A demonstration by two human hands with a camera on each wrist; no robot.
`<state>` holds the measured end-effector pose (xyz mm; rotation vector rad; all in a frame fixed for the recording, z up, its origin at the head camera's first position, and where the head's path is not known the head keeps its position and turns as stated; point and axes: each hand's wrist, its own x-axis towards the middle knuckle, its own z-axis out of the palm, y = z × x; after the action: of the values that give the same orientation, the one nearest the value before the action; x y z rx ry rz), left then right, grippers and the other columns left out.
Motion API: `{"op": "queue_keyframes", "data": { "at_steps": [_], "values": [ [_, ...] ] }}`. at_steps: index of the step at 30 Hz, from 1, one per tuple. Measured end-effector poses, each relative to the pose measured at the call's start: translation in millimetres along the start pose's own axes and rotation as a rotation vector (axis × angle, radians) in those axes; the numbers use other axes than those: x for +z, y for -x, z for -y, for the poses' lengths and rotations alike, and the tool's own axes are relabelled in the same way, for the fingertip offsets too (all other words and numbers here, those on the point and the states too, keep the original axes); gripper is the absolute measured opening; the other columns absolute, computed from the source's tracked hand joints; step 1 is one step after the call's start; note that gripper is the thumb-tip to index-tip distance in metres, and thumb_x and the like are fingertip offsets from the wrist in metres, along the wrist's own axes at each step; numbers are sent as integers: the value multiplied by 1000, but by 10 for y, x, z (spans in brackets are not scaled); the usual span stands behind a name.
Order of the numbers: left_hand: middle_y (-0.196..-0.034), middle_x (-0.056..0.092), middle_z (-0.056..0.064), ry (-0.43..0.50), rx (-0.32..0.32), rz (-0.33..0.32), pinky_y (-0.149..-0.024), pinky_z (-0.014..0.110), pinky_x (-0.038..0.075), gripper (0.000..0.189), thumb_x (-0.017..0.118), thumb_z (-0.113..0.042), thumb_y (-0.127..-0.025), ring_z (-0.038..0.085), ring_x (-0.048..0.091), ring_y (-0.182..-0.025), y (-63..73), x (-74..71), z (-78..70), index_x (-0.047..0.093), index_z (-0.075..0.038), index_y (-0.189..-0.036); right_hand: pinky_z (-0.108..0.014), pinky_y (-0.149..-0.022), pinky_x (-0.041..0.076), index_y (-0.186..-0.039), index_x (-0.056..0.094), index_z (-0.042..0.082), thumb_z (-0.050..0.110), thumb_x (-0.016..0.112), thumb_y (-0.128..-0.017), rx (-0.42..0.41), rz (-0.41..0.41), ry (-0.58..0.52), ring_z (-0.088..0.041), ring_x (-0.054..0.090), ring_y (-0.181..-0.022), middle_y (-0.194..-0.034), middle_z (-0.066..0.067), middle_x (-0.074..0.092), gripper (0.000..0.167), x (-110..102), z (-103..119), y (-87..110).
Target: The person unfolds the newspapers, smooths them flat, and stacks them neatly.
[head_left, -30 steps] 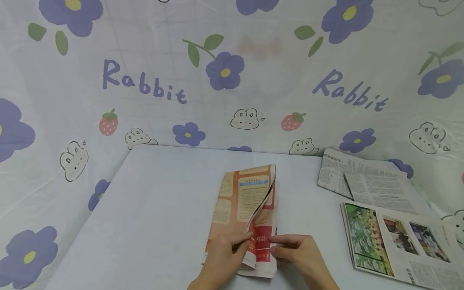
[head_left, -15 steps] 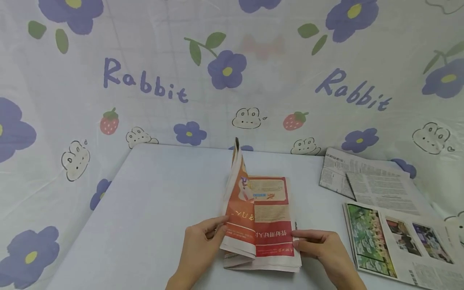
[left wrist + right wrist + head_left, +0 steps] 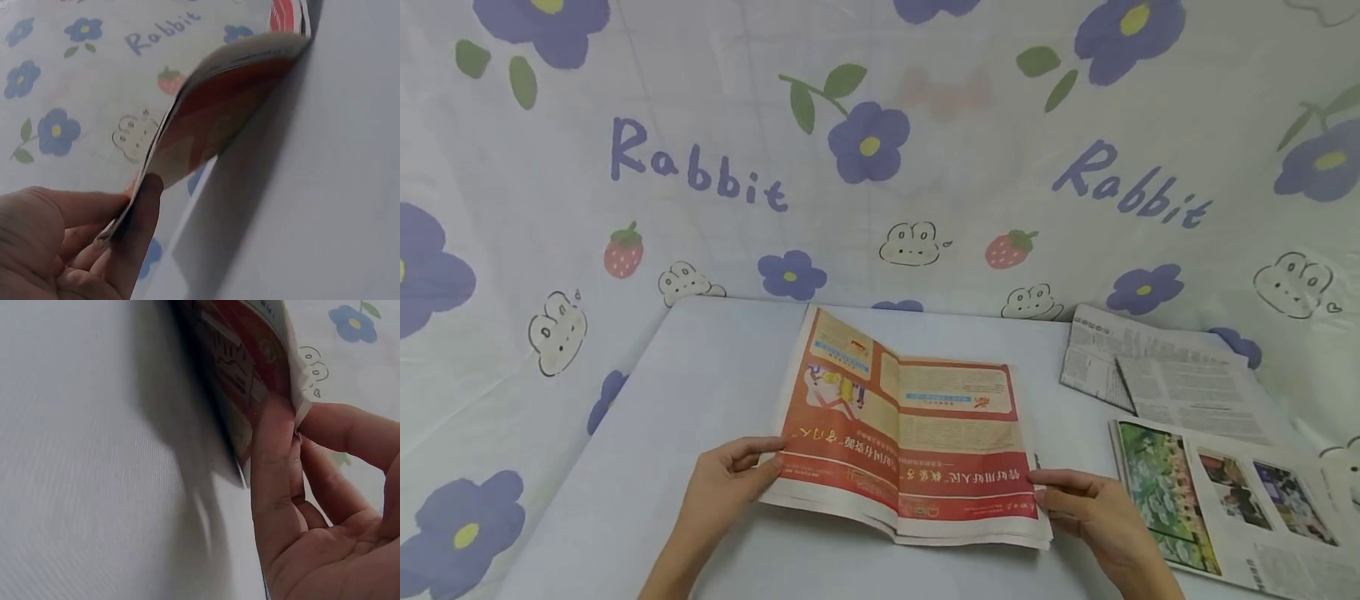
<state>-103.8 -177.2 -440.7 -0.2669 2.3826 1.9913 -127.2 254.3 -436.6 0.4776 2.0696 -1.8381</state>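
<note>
A red and orange newspaper (image 3: 955,442) lies partly unfolded in the middle of the table, its fold running down between two halves. My left hand (image 3: 730,479) pinches the outer edge of the left half, which is raised off the table. In the left wrist view the thumb and a finger of the left hand (image 3: 100,231) clasp several thin layers of the newspaper (image 3: 225,87). At the opposite edge my right hand (image 3: 1090,508) pinches the right half. The right wrist view has the right hand's thumb and fingers (image 3: 275,444) gripping the edge of the newspaper (image 3: 250,362).
On the right of the white table (image 3: 715,367) lies a folded newspaper (image 3: 1157,542) with colour photos. Behind it are grey printed newspaper sheets (image 3: 1187,383). A curtain (image 3: 970,158) with flowers and rabbits hangs at the back.
The newspaper has been opened from its folded state. My left hand has drawn its half to the left, while my right hand has shifted right with the other edge.
</note>
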Motion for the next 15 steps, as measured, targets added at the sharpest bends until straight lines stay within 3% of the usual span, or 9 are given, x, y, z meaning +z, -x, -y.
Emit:
{"op": "queue_keyframes", "data": {
  "at_steps": [4, 8, 15],
  "values": [
    [-104, 71, 10, 4, -70, 127, -71, 23, 51, 36, 79, -21, -85, 17, 63, -91, -75, -253, 138, 72, -7, -117, -39, -75, 56, -116, 71, -1, 10, 77, -86, 26, -13, 16, -25, 68, -93, -114, -11, 68, 33, -16, 7, -24],
    [-102, 72, 12, -10, -128, 255, -66, 28, 52, 43, 79, -21, -86, 19, 64, -84, -110, -412, 272, 68, -1, -122, -40, -74, 57, -116, 70, -4, 6, 76, -86, 22, 34, 13, -27, 69, -91, -110, -14, 69, 33, -48, -24, -63],
    [-107, 71, 15, 47, -146, 340, -70, 31, 56, 46, 77, -18, -88, 22, 67, -92, -90, -483, 307, 63, 5, -126, -38, -71, 57, -114, 72, -4, 5, 77, -85, 34, 21, 26, -24, 69, -86, -103, -12, 71, 31, -73, -110, -114]
  ]
}}
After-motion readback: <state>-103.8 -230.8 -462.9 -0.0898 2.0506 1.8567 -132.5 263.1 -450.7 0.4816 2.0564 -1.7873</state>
